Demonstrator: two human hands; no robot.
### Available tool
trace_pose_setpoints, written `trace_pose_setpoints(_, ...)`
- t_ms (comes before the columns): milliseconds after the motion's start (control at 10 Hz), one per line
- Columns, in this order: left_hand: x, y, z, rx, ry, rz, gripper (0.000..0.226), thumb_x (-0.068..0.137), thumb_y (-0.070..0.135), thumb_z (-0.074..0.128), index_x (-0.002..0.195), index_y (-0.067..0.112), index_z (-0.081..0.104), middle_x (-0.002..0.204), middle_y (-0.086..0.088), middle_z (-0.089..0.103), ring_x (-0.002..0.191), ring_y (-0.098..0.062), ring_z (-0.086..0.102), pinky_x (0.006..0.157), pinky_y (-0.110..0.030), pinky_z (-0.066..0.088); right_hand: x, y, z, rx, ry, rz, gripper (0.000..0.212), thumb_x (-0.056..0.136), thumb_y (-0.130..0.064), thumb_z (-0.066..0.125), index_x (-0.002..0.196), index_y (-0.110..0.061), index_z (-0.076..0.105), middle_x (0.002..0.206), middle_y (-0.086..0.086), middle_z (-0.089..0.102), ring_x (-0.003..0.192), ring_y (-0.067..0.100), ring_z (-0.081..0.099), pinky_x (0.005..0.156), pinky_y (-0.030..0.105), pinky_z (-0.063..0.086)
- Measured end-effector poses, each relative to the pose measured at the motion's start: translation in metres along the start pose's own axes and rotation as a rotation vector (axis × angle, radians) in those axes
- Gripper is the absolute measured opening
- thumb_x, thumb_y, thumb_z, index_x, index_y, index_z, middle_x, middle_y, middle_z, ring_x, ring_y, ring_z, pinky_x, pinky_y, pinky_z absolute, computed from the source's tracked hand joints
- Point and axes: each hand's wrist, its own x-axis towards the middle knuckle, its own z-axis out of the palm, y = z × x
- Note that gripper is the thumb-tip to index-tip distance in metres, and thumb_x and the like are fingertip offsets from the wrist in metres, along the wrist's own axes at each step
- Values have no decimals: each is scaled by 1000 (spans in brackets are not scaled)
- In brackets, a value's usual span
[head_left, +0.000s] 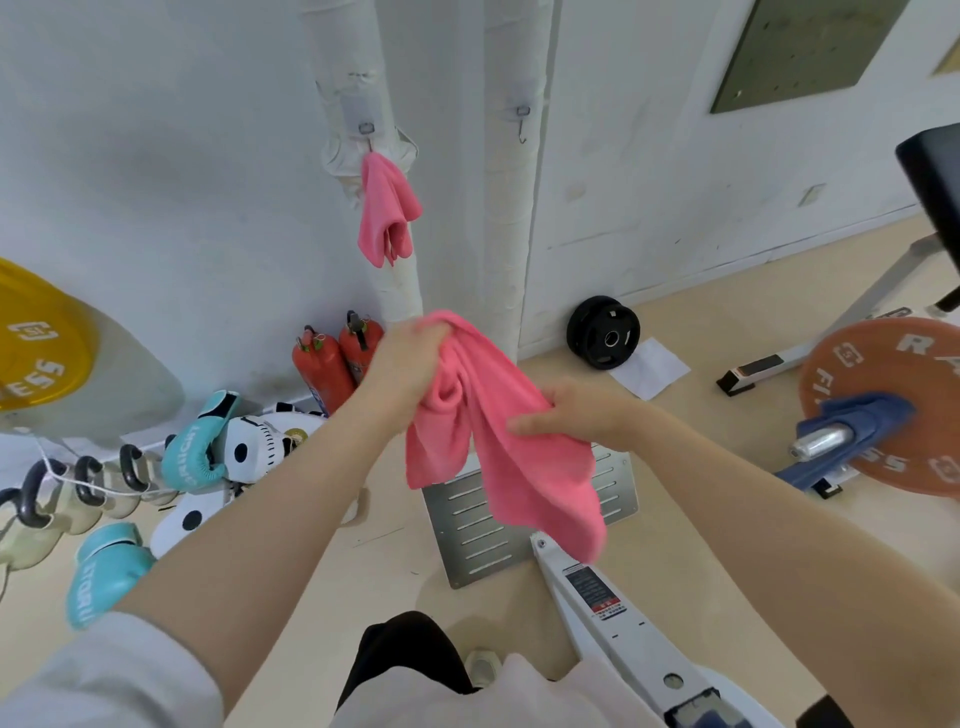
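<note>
While we're standing in this corner of the gym, we're holding the pink cloth (519, 457) up in the air in front of us with both hands. Our left hand (410, 358) has its fingers curled tight round the bunched top end, so the highest bit of the cloth sits right at that fist. Our right hand (576, 415) is lower and off to the right, fingers wrapped over the cloth's right edge roughly halfway down. The thumb is tucked behind the fabric, so we can't tell how it lies.

Between the two hands the cloth runs slack and folds in on itself. Below the grips it hangs loose in two flaps. The shorter one is under the left hand. The longer one drops under the right hand, in front of the metal vent plate (467, 525) on the floor.

Looks-wise it's a soft, fuzzy, bright pink thing, kinda like microfibre, plain and pretty rumpled.

Straight ahead, a second pink cloth (387, 213) in the same colour hangs from the left hook (366, 127) on the left white pipe (400, 291). Two red fire extinguishers (337, 364) stand at its foot, just past our left hand. Off to the right there's a blue cloth (852, 421) draped on a barbell end.
</note>
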Motion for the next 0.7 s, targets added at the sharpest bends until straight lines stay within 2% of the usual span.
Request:
trace_pose_setpoints(100,13,-7,-19,-549,231,-182,42,75,38,44,110,17,55,108,-6,60,81,-9,63,46,-11,44,-5,15,-3,-100,-133,88,15,79,-20,72,68,-30,69,58,-19,66,65,1,61,56,6,43)
trace_pose_setpoints(200,27,-24,-37,-611,382,-324,57,85,39,43,133,9,44,138,-14,49,102,-23,56,64,-20,45,-3,27,-5,-191,-111,154,12,81,-18,69,88,-9,72,83,6,71,81,12,59,83,25,48)
trace_pose_setpoints(300,30,-48,-44,-159,348,-337,51,90,22,56,134,3,39,120,-14,53,115,-33,52,88,-36,44,-3,32,-4,-255,37,190,22,85,-15,60,63,-14,57,61,2,47,57,10,40,57,21,34)
trace_pose_setpoints(400,14,-62,-26,-15,161,-281,56,82,18,66,132,7,43,105,-3,51,94,-21,55,74,-31,49,-1,19,0,-332,199,128,30,91,-19,49,61,-16,47,61,-4,42,58,9,38,48,16,29)
trace_pose_setpoints(500,-3,-58,-1,213,-119,95,77,73,32,76,139,18,38,130,4,47,111,-14,51,96,-23,39,5,-3,10,-308,150,17,21,95,-23,45,79,-18,58,63,-8,45,60,6,41,48,8,35)
trace_pose_setpoints(600,-16,-39,19,314,-440,243,67,80,26,71,138,21,39,130,3,53,107,-13,54,89,-15,37,11,-20,17,-228,94,-68,22,95,-27,48,78,-19,60,61,-10,45,50,1,41,44,8,32)
trace_pose_setpoints(700,-17,-32,22,421,-416,265,8,87,16,56,93,11,58,83,-10,64,75,-24,56,64,-28,41,16,-21,16,-177,132,-74,23,89,-32,58,74,-15,60,60,-10,47,51,-1,44,50,13,32)
